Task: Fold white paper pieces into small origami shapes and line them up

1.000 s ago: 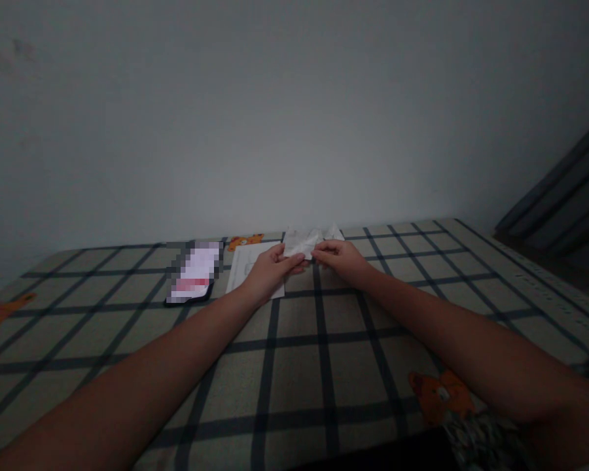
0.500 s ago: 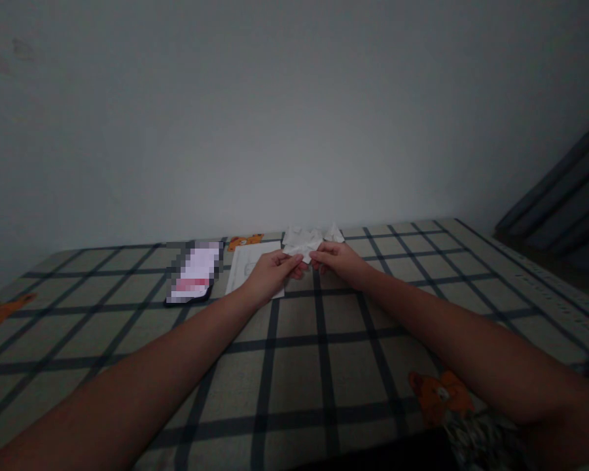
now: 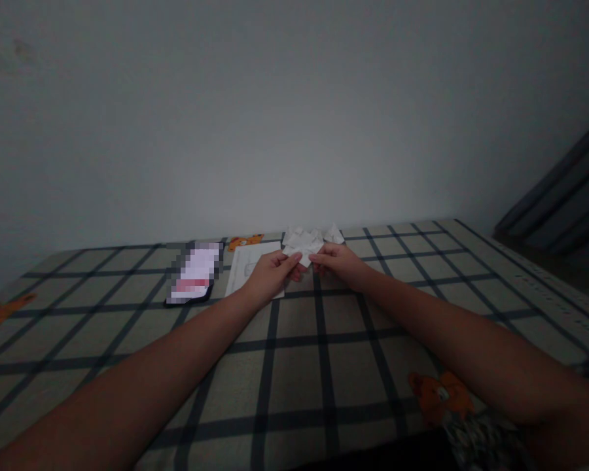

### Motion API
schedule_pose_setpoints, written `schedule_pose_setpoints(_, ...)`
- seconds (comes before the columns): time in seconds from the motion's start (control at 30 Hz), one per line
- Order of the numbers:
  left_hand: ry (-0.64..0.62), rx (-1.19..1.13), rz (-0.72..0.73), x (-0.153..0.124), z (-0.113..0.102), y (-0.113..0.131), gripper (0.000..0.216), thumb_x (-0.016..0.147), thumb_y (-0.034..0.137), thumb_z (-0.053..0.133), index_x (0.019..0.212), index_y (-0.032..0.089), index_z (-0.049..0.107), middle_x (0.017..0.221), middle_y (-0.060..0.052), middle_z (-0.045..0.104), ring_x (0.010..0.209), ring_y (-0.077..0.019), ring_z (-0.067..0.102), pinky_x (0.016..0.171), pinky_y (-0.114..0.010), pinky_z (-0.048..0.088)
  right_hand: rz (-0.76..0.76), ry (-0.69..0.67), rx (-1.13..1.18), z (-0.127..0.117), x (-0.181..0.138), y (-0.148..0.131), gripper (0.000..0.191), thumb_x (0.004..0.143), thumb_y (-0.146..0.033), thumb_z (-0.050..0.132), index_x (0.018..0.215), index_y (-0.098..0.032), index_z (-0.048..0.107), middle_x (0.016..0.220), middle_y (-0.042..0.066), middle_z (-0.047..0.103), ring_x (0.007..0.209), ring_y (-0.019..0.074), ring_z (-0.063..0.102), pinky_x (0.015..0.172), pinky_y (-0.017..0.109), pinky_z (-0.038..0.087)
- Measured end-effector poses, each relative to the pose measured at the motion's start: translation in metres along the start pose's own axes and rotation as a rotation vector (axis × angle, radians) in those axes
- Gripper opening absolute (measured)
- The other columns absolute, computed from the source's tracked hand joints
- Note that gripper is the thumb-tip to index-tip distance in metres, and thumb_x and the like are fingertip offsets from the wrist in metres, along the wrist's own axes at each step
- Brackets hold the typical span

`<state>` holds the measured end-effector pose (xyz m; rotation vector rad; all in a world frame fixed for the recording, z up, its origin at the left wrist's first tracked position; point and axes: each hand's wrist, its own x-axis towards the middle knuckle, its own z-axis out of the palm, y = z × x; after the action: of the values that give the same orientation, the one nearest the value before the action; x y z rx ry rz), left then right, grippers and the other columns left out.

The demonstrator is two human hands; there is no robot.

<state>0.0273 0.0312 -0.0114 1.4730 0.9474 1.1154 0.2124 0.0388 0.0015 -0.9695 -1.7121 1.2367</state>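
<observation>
Between my two hands is a creased piece of white paper, its lower tip pointing toward me. My left hand pinches its left edge between thumb and fingers. On the opposite edge, my right hand has a similar pinch. Behind the held piece lies more crumpled white paper, partly hidden by it and by my right hand. A flat printed sheet rests beside and partly beneath my left hand; its print is too faint to read.
A phone with a lit, blurred screen lies left of the sheet. Everything rests on a checked cloth with orange bear figures. A pale wall rises behind it, and a dark striped fabric hangs at the right.
The held paper has tilted slightly, showing more of its flat face, and its tip sits a little lower. Both hands keep their pinch in nearly the same place.
</observation>
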Motion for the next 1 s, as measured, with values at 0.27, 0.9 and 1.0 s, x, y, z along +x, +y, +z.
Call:
schedule_pose_setpoints(0.27,0.005,0.029,-0.004,0.0,-0.002,-0.002,0.033,0.076,0.046,0.062,0.068,0.014,0.063,0.058,-0.003,0.062,0.049,-0.0105,0.052,0.054,-0.024,0.042,-0.114,0.042,-0.032,-0.004,0.001,0.004,0.031,0.077,-0.046,0.058,0.071,-0.015,0.057,0.064,0.0,0.059,0.058,0.0099,0.053,0.059,0.024,0.042)
schedule_pose_setpoints(0.9,0.004,0.012,0.03,-0.002,-0.002,0.0,0.033,0.077,0.043,0.061,0.064,0.013,0.066,0.054,-0.003,0.061,0.049,-0.011,0.052,0.054,-0.025,0.041,-0.032,0.038,0.243,-0.002,0.003,0.008,0.037,0.077,-0.049,0.058,0.064,-0.015,0.057,0.058,0.0,0.056,0.054,0.0096,0.051,0.056,0.025,0.041)
schedule_pose_setpoints(1.0,-0.003,-0.075,0.027,-0.001,-0.003,-0.002,0.03,0.077,0.039,0.063,0.062,0.013,0.066,0.054,-0.004,0.061,0.048,-0.0109,0.052,0.053,-0.025,0.04,-0.041,0.031,0.196,-0.002,0.004,0.008,0.038,0.078,-0.052,0.055,0.067,-0.015,0.057,0.06,0.001,0.058,0.054,0.01,0.052,0.056,0.025,0.042)
